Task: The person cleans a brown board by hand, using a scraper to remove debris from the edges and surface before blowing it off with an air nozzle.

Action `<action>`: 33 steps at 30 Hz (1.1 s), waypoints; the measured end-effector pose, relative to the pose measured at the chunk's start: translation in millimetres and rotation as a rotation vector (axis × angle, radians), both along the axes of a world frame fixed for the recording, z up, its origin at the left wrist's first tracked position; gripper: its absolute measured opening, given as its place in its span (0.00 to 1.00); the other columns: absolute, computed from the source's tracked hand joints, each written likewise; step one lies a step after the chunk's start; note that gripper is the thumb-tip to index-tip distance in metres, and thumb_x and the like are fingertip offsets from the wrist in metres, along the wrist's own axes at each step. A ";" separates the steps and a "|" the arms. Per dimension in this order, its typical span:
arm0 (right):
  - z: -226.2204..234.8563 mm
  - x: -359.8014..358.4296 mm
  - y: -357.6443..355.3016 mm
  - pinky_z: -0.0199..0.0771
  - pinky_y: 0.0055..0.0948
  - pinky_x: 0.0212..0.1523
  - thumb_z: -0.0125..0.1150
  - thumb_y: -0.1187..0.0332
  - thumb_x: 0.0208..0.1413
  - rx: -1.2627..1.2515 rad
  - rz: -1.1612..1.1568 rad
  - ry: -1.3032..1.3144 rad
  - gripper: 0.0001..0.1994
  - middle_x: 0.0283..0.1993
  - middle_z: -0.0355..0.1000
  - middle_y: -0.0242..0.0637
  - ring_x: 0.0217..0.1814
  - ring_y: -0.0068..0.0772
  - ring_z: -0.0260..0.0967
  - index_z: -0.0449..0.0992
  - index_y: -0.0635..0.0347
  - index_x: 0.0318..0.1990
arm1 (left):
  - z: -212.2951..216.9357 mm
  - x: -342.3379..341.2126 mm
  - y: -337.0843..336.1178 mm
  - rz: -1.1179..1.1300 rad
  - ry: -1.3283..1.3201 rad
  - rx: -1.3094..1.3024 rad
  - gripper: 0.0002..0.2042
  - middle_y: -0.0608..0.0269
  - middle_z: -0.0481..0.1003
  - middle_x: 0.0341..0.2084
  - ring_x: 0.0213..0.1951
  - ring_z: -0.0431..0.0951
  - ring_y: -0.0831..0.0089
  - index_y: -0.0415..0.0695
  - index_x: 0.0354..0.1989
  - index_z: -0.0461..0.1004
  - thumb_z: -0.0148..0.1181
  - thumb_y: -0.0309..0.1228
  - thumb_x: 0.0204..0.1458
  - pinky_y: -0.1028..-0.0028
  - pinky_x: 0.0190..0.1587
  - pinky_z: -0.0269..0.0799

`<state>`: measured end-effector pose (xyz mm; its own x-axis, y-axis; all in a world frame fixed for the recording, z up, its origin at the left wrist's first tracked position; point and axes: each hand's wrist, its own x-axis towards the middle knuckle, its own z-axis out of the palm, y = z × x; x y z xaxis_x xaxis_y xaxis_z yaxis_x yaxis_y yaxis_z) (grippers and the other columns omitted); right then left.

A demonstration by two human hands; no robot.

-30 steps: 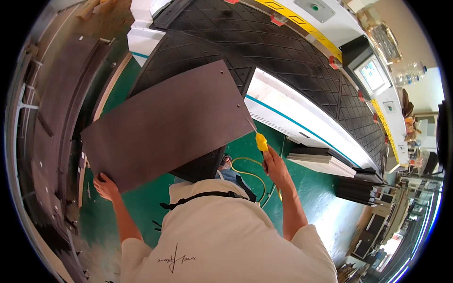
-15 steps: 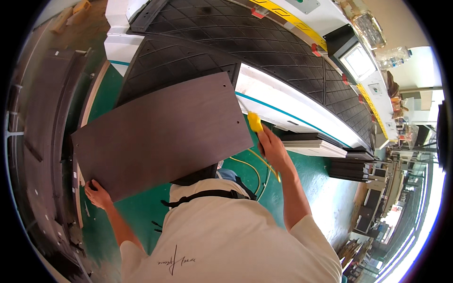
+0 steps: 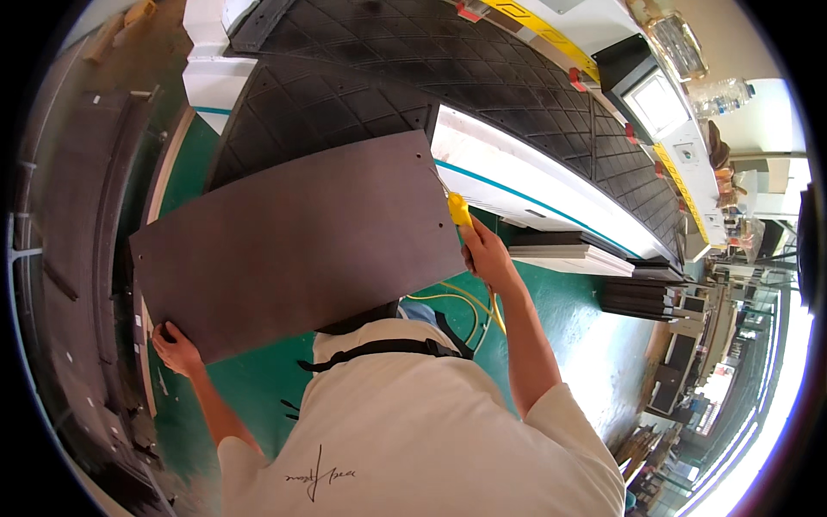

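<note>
A dark brown rectangular board (image 3: pixel 293 250), with small holes near its ends, lies tilted in front of me. At its near left corner my left hand (image 3: pixel 177 349) is closed on the edge, thumb on top and other fingers partly hidden. My right hand (image 3: pixel 489 257) wraps round a yellow air blow gun (image 3: pixel 460 209) beside the board's right end. The gun's thin nozzle points up and away along that edge. From below this hand hangs a yellow hose (image 3: pixel 498 314). What supports the board underneath is mostly hidden.
Beyond the board stretches a machine bed (image 3: pixel 345 95) covered with dark grooved pads, bordered by a white side panel (image 3: pixel 517 202). Stacked panels (image 3: pixel 568 257) stand at the right. Long brown boards (image 3: pixel 77 224) lie along the left. The floor (image 3: pixel 551 323) is green.
My right hand and the air blow gun have shifted slightly left and nearer the board's right edge. The left hand still holds the corner, and the board has barely moved.
</note>
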<state>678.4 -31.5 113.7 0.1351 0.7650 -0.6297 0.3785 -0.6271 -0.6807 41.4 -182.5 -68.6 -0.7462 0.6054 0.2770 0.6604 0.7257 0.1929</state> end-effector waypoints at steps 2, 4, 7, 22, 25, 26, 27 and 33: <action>-15.7 -0.7 6.2 0.63 0.20 0.25 0.56 0.59 0.68 0.010 -0.039 0.038 0.21 0.29 0.67 0.29 0.27 0.19 0.63 0.70 0.58 0.63 | -1.9 -4.3 4.4 -0.060 0.035 0.025 0.20 0.59 0.77 0.54 0.55 0.77 0.53 0.51 0.56 0.76 0.52 0.51 0.66 0.53 0.56 0.72; -34.8 -0.9 9.9 0.65 0.19 0.26 0.60 0.63 0.64 0.050 -0.048 0.001 0.22 0.32 0.68 0.31 0.28 0.20 0.63 0.70 0.60 0.63 | -3.1 -8.8 10.1 -0.115 0.074 0.060 0.20 0.57 0.78 0.54 0.55 0.76 0.52 0.49 0.56 0.76 0.53 0.50 0.66 0.53 0.56 0.72; -99.1 32.0 5.1 0.65 0.24 0.28 0.61 0.74 0.52 0.194 -0.247 0.177 0.29 0.32 0.67 0.29 0.31 0.21 0.63 0.71 0.62 0.65 | 5.0 -1.4 34.2 -0.161 0.040 0.070 0.17 0.53 0.79 0.51 0.53 0.78 0.49 0.46 0.53 0.77 0.57 0.45 0.65 0.52 0.54 0.73; -166.3 244.0 -105.4 0.71 0.36 0.20 0.57 0.76 0.45 0.305 -1.076 0.397 0.10 0.27 0.59 0.29 0.22 0.32 0.62 0.68 0.52 0.36 | 7.3 267.2 251.4 -0.326 -0.121 0.418 0.22 0.55 0.69 0.66 0.70 0.63 0.51 0.46 0.55 0.75 0.62 0.42 0.55 0.31 0.68 0.48; -159.1 234.6 -132.2 0.74 0.41 0.21 0.55 0.75 0.48 0.270 -1.260 0.495 0.08 0.26 0.59 0.32 0.22 0.36 0.63 0.68 0.52 0.35 | 13.7 378.9 261.3 -0.750 -0.311 0.262 0.25 0.49 0.61 0.71 0.75 0.53 0.48 0.45 0.59 0.72 0.64 0.43 0.54 0.25 0.67 0.42; -161.5 235.7 -149.9 0.75 0.43 0.23 0.54 0.75 0.48 0.296 -1.398 0.427 0.08 0.27 0.60 0.33 0.23 0.37 0.64 0.69 0.52 0.36 | 9.6 422.2 253.9 -0.960 -0.343 0.177 0.26 0.46 0.59 0.72 0.76 0.50 0.47 0.44 0.59 0.72 0.64 0.43 0.53 0.24 0.67 0.40; -161.6 220.7 -157.8 0.75 0.41 0.26 0.57 0.74 0.48 0.297 -1.408 0.440 0.06 0.28 0.60 0.33 0.26 0.36 0.64 0.68 0.53 0.34 | 10.5 450.6 241.6 -1.105 -0.368 0.138 0.28 0.46 0.58 0.72 0.76 0.49 0.47 0.44 0.60 0.71 0.65 0.44 0.53 0.24 0.68 0.40; -148.7 77.4 -167.0 0.75 0.36 0.32 0.59 0.75 0.50 0.156 -1.068 0.463 0.12 0.31 0.63 0.32 0.32 0.32 0.67 0.73 0.55 0.43 | 12.4 484.2 198.0 -1.338 -0.330 0.100 0.30 0.48 0.59 0.73 0.77 0.50 0.49 0.41 0.65 0.69 0.62 0.44 0.57 0.33 0.72 0.41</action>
<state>755.7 -198.5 -35.0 0.5376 0.4753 -0.6965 -0.5927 -0.3745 -0.7130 525.6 15.5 -56.2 0.3427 0.8944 0.2875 0.7508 -0.4447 0.4885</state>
